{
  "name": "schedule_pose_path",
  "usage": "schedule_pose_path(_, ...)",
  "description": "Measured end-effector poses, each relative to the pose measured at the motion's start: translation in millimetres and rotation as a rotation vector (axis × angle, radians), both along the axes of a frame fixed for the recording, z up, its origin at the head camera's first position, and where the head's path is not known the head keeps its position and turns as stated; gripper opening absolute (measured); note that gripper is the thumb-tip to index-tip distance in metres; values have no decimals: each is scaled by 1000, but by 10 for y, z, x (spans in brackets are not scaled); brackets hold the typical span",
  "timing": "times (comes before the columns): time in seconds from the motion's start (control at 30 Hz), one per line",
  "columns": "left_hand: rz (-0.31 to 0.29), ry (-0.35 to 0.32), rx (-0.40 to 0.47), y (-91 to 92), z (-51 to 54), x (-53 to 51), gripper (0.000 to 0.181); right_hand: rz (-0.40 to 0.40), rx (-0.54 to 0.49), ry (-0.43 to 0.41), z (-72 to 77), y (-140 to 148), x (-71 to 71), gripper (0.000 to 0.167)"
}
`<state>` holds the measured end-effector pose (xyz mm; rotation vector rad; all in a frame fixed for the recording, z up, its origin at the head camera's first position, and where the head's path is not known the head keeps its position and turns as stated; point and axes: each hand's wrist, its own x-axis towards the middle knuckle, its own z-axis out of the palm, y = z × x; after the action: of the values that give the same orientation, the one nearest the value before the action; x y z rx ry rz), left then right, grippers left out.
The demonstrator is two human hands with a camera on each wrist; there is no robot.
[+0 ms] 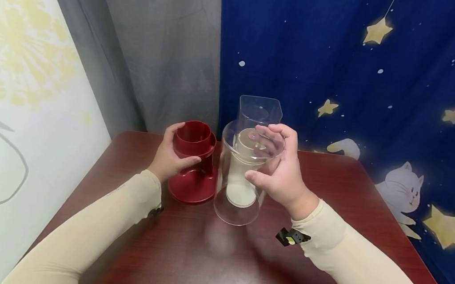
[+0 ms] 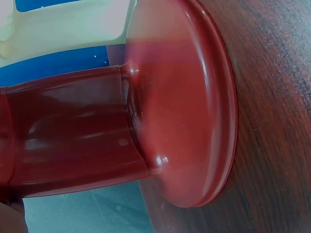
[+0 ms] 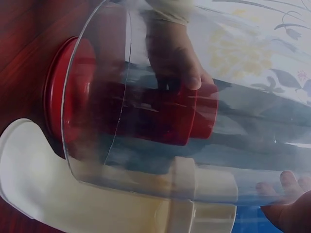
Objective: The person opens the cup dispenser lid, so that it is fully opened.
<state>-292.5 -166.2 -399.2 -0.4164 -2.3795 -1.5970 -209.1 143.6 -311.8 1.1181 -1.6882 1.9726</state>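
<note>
My left hand (image 1: 170,159) grips the upper collar of a red plastic stand (image 1: 193,190), with its fingers and thumb around it. This stand is upright on the table, with a broad round foot (image 2: 180,107) seen in the left wrist view. My right hand (image 1: 283,173) holds a clear, round, open-topped container (image 1: 221,195) near its rim. That container seems raised off the table, beside the red stand. Behind it, partly seen through its wall, stands a cream-coloured stand (image 3: 112,204), topped by a clear square-cornered container (image 1: 260,103).
The brown wooden table (image 1: 154,252) ends just behind the stands. A grey curtain (image 1: 166,57) and a blue starry curtain (image 1: 299,45) hang beyond its back edge. On the left is a pale patterned surface (image 1: 22,99).
</note>
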Motion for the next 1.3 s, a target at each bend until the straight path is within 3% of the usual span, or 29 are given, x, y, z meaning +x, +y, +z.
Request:
schedule_pose_path(0.33,-5,5,6,5,7,7,104,-8,-37,-21,-81,110,40,95)
schedule_pose_path(0.63,-1,34,-1,3,6,8,105,36,-77,-57,-168,246,76,93)
schedule_pose_path(0.97,-4,22,-7,16,15,5,104,-46,-65,-62,-215,415,127,94)
schedule_pose_path(1.3,4,17,-10,14,10,-1,104,-113,-78,-40,-267,598,80,92)
